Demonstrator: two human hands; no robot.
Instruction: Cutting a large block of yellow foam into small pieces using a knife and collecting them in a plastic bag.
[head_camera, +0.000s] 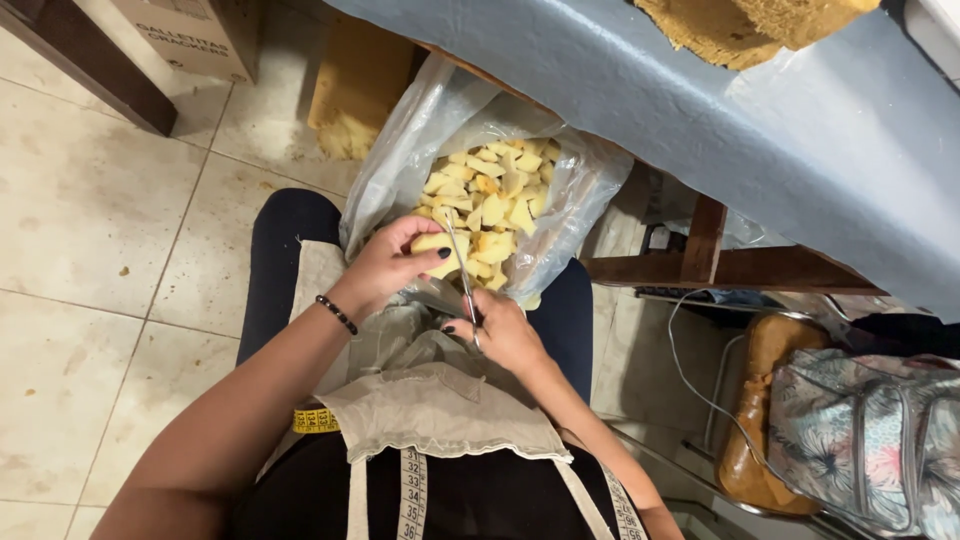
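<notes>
Clearly yellow foam piece (436, 243), soft, blocky, scissors (463, 270)

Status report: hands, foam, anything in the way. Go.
Left hand grips a yellow foam piece over the open bag. Right hand works scissors, blades at the piece. Nothing blocking; table edge close above the bag.

Tiled floor (90, 230) is beige and a bit grubby, with a cardboard box (195, 35), a foam block (355, 85) and a floral bag (870, 440) sitting on it. Grey-covered bench (720, 110) carries a yellow foam slab (750, 25).
</notes>
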